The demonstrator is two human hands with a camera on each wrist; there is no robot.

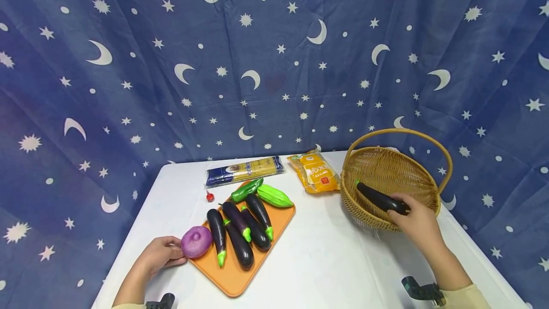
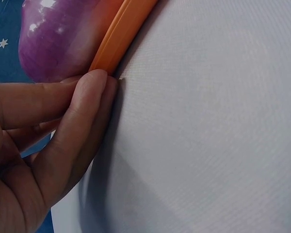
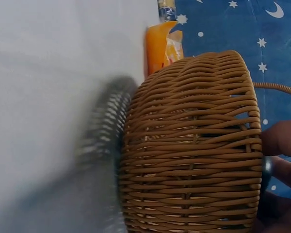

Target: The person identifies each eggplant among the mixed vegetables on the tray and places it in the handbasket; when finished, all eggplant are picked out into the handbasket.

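Note:
My right hand (image 1: 415, 219) grips a dark eggplant (image 1: 379, 198) by one end, inside the wicker basket (image 1: 388, 168); its green tip points to the back left. In the right wrist view the fingers (image 3: 283, 141) show beyond the basket's rim (image 3: 254, 126). My left hand (image 1: 159, 254) pinches the left corner of the orange tray (image 1: 231, 286), beside a purple onion (image 1: 196, 242). The left wrist view shows the thumb and fingers together at the tray's edge (image 2: 117, 41). On the tray lie several eggplants (image 1: 238, 243), a dark green pepper (image 1: 247, 190) and a light green vegetable (image 1: 274, 196).
Behind the tray lies a blue and yellow packet (image 1: 244, 170), with a small red item (image 1: 209, 196) near its left end. An orange bag (image 1: 314, 172) lies against the basket's left side. A blue curtain (image 1: 274, 61) hangs behind the white table (image 1: 326, 252).

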